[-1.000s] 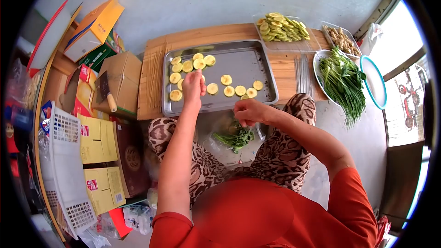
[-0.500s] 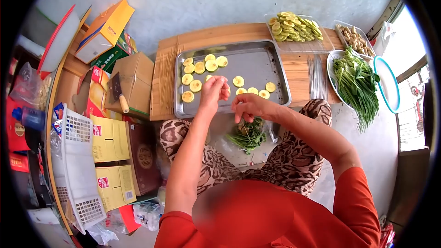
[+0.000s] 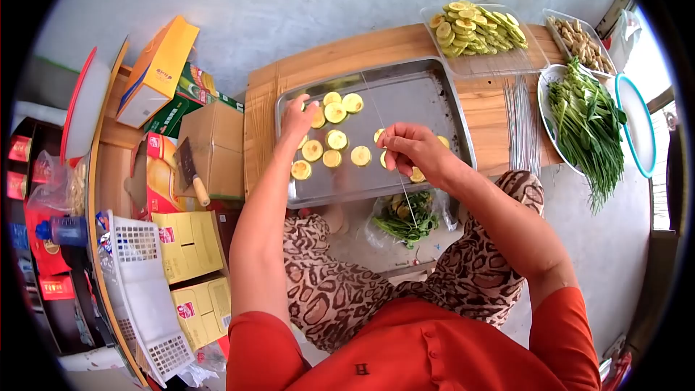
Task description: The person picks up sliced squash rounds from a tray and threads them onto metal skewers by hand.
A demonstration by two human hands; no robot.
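My right hand [image 3: 416,150] is closed in a pinch on a thin metal skewer [image 3: 373,101], which slants across the metal tray [image 3: 405,87] and past its near edge. No slice shows on the skewer. Round zucchini slices [image 3: 335,112] lie on the tray, several at the left and others near the right hand. My left hand [image 3: 295,122] is at the tray's left side with its fingers curled together over the slices there. Whatever lies between those fingertips is hidden by the hand.
More zucchini slices [image 3: 478,29] fill a clear tub at the back right, beside a tray of pale brown pieces [image 3: 583,45]. Metal skewers [image 3: 523,127] and leafy greens [image 3: 583,123] are at the right. Bamboo skewers [image 3: 262,123] lie left; a cleaver [image 3: 190,166] rests by boxes.
My left hand has moved left from the tray's near middle to the slices at its left side. The right hand has risen slightly, and its skewer now shows clearly. The view has shifted a little.
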